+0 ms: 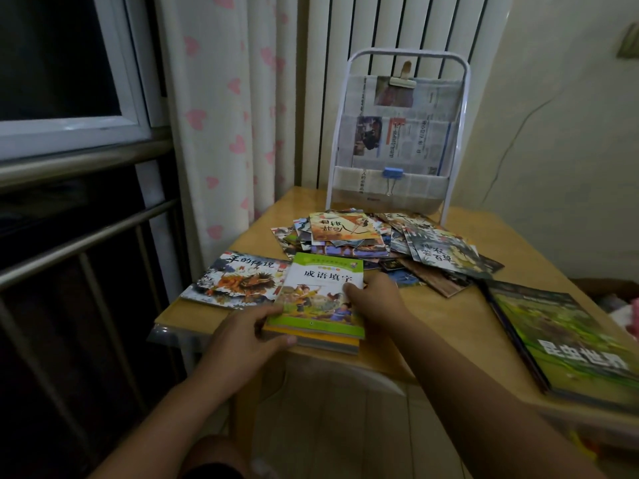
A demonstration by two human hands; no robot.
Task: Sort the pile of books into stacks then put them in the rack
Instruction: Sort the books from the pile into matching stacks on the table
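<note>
Two bare arms reached in from the bottom edge, so the person's body was cut off and could not be seen. The left hand (247, 335) held the near left corner of a small stack of books with a green cover on top (320, 300); its thumb lay on the cover and its fingers (287, 340) curled against the side of the stack. The right hand (375, 299) gripped the stack's right edge, thumb on the cover, and its other fingers were hidden behind the books. The stack sat at the near edge of the light wooden surface (432, 323).

Just left of it, and partly under it, lay a flat picture book with a spiky red beast on the cover (235, 280). At the right sat a stack of big dark green books with white letters (567, 344), and its near corner ran out of view.

Farther back was a messy pile of thin colourful picture books (380, 243), lying over one another so that most covers were half hidden. Behind the pile stood a white metal-frame rack lined with newspaper (397, 133), with a blue clip (392, 173) on its lower pocket and a brown clip (403, 79) near the top. What was inside the pockets was hard to make out.

Behind were a white curtain with pink hearts (228, 133) and a dark window (52, 57).
</note>
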